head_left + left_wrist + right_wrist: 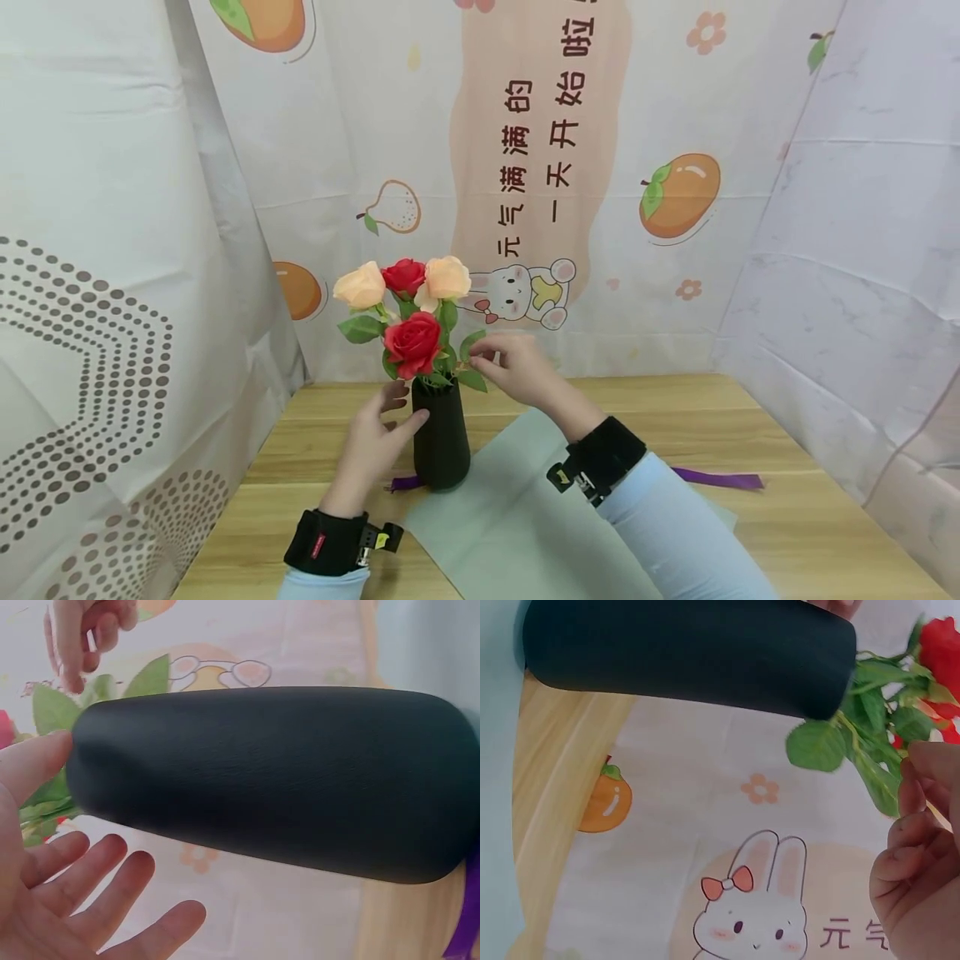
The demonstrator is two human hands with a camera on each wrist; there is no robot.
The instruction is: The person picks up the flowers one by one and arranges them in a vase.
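A tall black vase (441,437) stands upright, holding red roses (413,343) and peach roses (360,286) with green leaves. My left hand (378,429) is beside the vase near its mouth. In the left wrist view its thumb (45,754) overlaps the vase's upper end, while the other fingers (124,874) are spread apart from the wall. On the other side, my right hand (513,367) has thumb and forefinger brought together at a green rose leaf (470,343). The right wrist view shows these fingertips (913,761) at the foliage, the other fingers curled.
A pale green sheet of wrapping paper (525,500) lies on the wooden table (300,450), under my right forearm. Purple ribbon (720,479) shows at the right and also beside the vase's base. A printed curtain (337,167) hangs behind the table.
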